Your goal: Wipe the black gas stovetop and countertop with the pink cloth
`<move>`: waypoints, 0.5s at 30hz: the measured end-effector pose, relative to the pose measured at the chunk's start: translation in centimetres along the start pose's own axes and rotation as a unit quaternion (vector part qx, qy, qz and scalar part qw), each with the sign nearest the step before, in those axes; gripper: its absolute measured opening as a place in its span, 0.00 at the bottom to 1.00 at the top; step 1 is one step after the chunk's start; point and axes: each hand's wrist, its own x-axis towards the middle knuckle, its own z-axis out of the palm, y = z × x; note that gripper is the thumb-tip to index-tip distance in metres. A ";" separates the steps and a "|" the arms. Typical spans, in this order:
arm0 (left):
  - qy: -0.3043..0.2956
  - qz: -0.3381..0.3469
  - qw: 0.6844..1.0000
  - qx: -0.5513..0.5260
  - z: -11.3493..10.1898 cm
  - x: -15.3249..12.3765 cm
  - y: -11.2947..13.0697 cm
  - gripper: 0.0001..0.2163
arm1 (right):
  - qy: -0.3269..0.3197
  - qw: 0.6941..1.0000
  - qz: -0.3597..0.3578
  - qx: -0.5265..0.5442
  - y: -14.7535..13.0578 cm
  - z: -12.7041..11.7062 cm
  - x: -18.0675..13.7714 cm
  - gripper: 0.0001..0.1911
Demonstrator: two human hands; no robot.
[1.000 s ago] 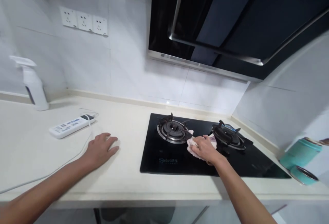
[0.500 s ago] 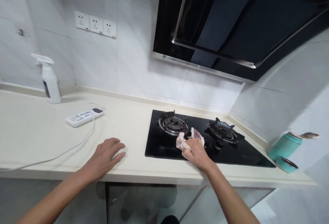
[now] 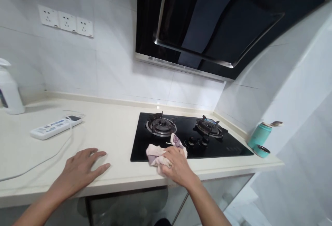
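My right hand [image 3: 174, 168] presses a crumpled pale pink cloth [image 3: 157, 151] onto the front left edge of a black glass gas hob [image 3: 228, 148], where the glass meets the cream countertop [image 3: 116, 132]. The fingers are closed over the cloth. Behind it, the hob has a left burner [image 3: 160, 126], a right burner [image 3: 209, 128] and black knobs [image 3: 198, 140]. My left hand [image 3: 81, 169] lies flat on the counter near its front edge, fingers stretched out, holding nothing.
A white power strip [image 3: 53, 127] with a trailing white cable lies on the counter at left, and a white spray bottle [image 3: 9, 92] stands at the far left. A teal flask [image 3: 259, 135] and its teal cap [image 3: 261, 151] sit right of the hob. A black range hood [image 3: 202, 25] hangs overhead.
My right hand has dragged the cloth from between the burners toward me and leftward to the hob's front edge. My left hand stays flat on the counter. The camera view has shifted.
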 end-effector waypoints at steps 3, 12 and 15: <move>-0.008 0.009 1.000 -0.001 0.2 0.0 -0.4 0.29 | 0.031 0.995 0.064 -0.071 4.3 -1.8 -2.4 0.06; 0.012 0.013 1.000 0.008 0.3 0.0 -0.2 0.28 | 0.133 0.924 0.307 -0.186 15.7 -9.5 -13.4 0.19; 0.021 0.012 1.000 0.011 0.4 0.0 -0.2 0.28 | 0.171 0.886 0.422 -0.090 17.0 -9.0 -19.1 0.22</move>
